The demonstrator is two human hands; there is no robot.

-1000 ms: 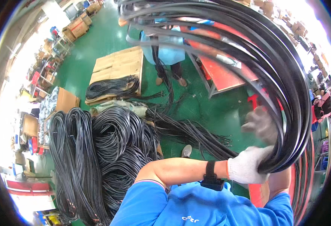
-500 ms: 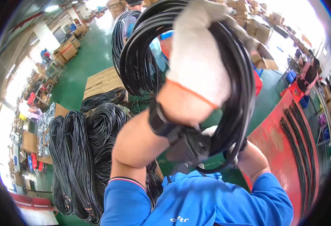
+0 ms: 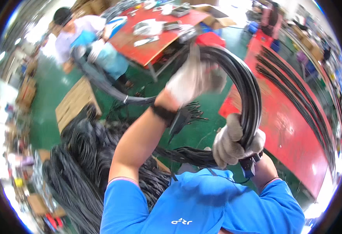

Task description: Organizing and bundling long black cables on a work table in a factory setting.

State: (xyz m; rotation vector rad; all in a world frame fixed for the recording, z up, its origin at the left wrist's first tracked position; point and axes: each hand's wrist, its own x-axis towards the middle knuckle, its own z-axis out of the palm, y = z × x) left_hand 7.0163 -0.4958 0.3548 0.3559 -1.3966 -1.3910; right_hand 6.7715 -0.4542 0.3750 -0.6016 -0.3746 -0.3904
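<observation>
Black cable coil, large looped bundle, now swung lower and to the right of its raised position half a second ago, arching between both gloved hands above the red surface. Right hand: grip closed tight around the coil's lower run; left hand: blurred, grip apparently wrapped over the upper arc, so the bundle looks gathered and under control.

Knit cloth gloves grip glossy, smooth black cable coil; the table looks matt red.

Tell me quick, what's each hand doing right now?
Left hand: gloved, motion-blurred, on the black cable coil; grip cannot be told.
Right hand: gloved, fingers closed around the coil's lower end.
</observation>
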